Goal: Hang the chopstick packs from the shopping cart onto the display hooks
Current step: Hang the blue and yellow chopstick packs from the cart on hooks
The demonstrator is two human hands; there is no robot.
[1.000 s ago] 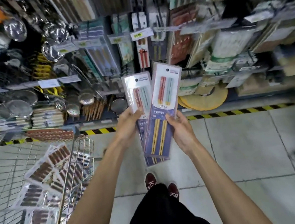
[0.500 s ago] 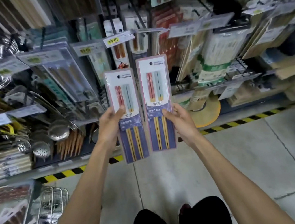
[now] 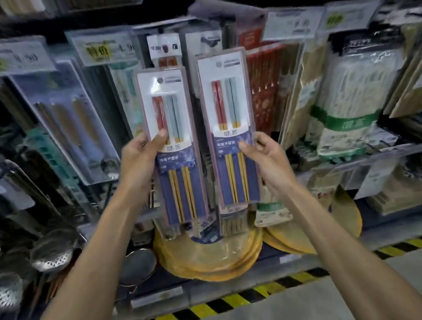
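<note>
Hands clamped on upright chopstick packs, left hand (image 3: 141,161) one, right hand (image 3: 265,156) another, hanging packs (image 3: 164,49) crowding behind.

I am holding two chopstick packs upright at the centre of the frame: my left hand (image 3: 139,161) is gripping the left pack (image 3: 173,149), my right hand (image 3: 267,160) the right pack (image 3: 230,130). Behind them, price tags (image 3: 104,48) are lining the upper shelf.
</note>
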